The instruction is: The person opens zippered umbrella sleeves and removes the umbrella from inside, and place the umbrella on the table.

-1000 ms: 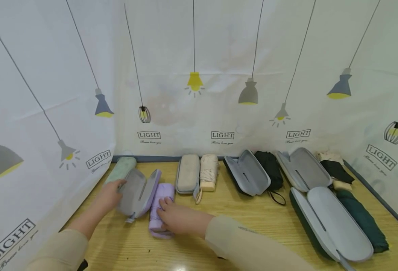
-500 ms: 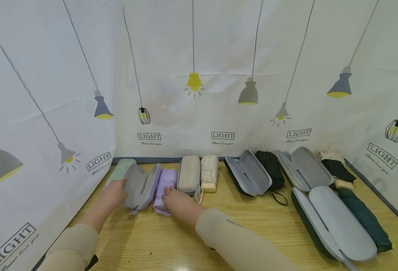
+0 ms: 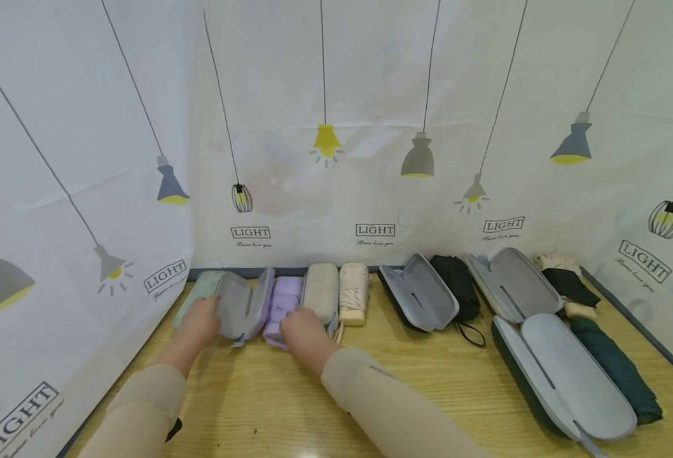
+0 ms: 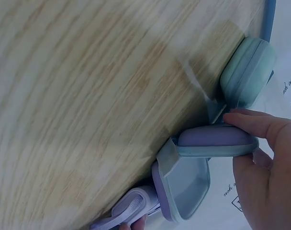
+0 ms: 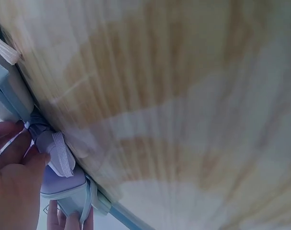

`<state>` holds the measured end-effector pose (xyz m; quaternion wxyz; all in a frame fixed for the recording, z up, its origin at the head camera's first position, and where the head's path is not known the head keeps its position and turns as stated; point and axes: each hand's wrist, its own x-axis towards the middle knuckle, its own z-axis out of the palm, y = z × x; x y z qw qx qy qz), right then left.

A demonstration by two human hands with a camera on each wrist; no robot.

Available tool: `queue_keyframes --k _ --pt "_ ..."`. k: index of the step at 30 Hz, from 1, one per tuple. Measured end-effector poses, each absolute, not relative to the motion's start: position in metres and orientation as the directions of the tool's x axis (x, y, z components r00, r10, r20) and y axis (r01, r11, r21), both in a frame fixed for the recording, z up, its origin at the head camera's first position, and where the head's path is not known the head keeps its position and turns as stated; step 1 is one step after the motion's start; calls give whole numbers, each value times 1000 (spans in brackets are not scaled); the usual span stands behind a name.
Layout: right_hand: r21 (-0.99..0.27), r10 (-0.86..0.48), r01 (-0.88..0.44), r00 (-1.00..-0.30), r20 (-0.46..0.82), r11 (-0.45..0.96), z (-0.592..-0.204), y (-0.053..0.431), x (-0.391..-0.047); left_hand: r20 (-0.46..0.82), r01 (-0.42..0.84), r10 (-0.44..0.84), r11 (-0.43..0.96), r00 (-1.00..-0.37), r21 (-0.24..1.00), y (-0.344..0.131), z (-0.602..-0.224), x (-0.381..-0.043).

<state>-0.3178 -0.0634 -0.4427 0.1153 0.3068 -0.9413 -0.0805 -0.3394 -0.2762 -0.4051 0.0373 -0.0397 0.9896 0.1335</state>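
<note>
An open zippered case, purple outside with a grey lining (image 3: pixel 236 305), lies at the left of the table near the back wall. My left hand (image 3: pixel 201 318) grips its left half, thumb and fingers on either side of the shell (image 4: pixel 215 136) in the left wrist view. Right beside the case lies a folded purple umbrella (image 3: pixel 285 296) with its strap toward me. My right hand (image 3: pixel 305 327) holds this umbrella from its right side; in the right wrist view the thumb is against the purple fabric (image 5: pixel 50 148), and part of the umbrella is hidden behind the fingers.
A mint-green case (image 3: pixel 199 286) stands left of the purple one. Close on the right are a beige case (image 3: pixel 320 292) and a cream umbrella (image 3: pixel 353 289). Farther right lie a black open case (image 3: pixel 422 299), a black umbrella (image 3: pixel 457 286), more open cases and a dark green umbrella (image 3: pixel 617 369).
Both hands have pushed the open purple case and the purple umbrella back toward the wall. The umbrella now sits between the purple case and the beige case, nearly in line with them.
</note>
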Motion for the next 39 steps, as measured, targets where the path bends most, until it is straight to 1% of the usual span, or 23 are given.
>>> queue_keyframes --k 4,7,10,12,14,16,19,24,26,28,32,35,39 --pt "235 -571 -531 -806 156 814 -444 -64 -320 -50 -77 -67 962 -997 261 -275 -407 -343" --pt "261 -565 -524 -818 112 811 -444 -63 -320 -33 -77 -70 957 -997 278 -275 -407 -346" --pt "276 -572 -537 -818 61 797 -442 -61 -319 -46 -120 -112 946 -993 302 -275 -406 -349" --pt "259 -585 -555 -809 52 790 -440 -58 -318 -48 -148 -140 942 -989 302 -276 -402 -349" --pt "225 -597 -572 -800 60 789 -437 -54 -316 -23 -154 -154 944 -988 293 -279 -401 -351" --pt "184 -603 -584 -794 72 791 -432 -47 -314 10 -137 -145 951 -989 276 -285 -400 -350" --pt "142 -601 -588 -795 79 796 -425 -36 -310 24 -102 -111 963 -994 250 -296 -401 -350" --pt "147 -606 -591 -791 85 793 -419 -19 -304 -95 -43 -23 975 -995 218 -320 -413 -350" --pt "168 -626 -607 -775 91 776 -418 -11 -299 -139 -22 8 977 -990 213 -326 -419 -349" --pt "171 -657 -637 -747 101 751 -416 -2 -291 -147 15 43 983 -988 185 -328 -423 -344" --pt "190 -727 -703 -673 134 685 -417 19 -272 -104 81 95 989 -990 127 -328 -424 -331" --pt "181 -746 -724 -652 134 665 -419 33 -261 -77 109 118 987 -990 117 -329 -425 -326" --pt "135 -758 -745 -642 120 653 -421 50 -248 -30 125 128 989 -991 77 -326 -428 -323"
